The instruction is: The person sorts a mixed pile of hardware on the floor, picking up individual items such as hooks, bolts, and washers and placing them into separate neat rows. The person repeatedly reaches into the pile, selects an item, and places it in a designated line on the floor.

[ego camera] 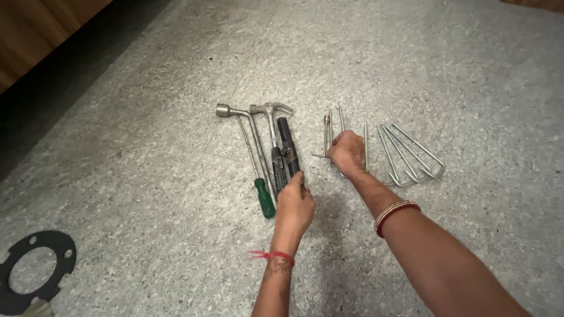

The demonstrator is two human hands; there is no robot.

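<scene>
Landmark: steel claw hammer (271,126) w/ dark ribbed handle, lying on grey speckled floor (147,147).

Left hand (295,205) sits at the hammer's handle end, fingers curled over the butt of a black bar-shaped tool (286,151) lying touching the hammer's right side. Grip looks closed on it, though the fingertips are hidden.

Right hand (348,154), right of the hammer, presses down on a loose bunch of thin bent steel rods (338,132). Can't tell if its grip is closed on one or just resting.

More hooked steel rods (411,158) lie further right. Left of the hammer: L-shaped socket wrench (238,120), and a green-handled screwdriver (264,196) nr the hammer's handle. Black ring gasket (35,267) far lower left.

Risks, as I judge: rods are tangled, so lifting one may drag others; rod ends could poke the palm; the black tool may knock the hammer & screwdriver.

No containers in view; everything's loose on the floor.
</scene>
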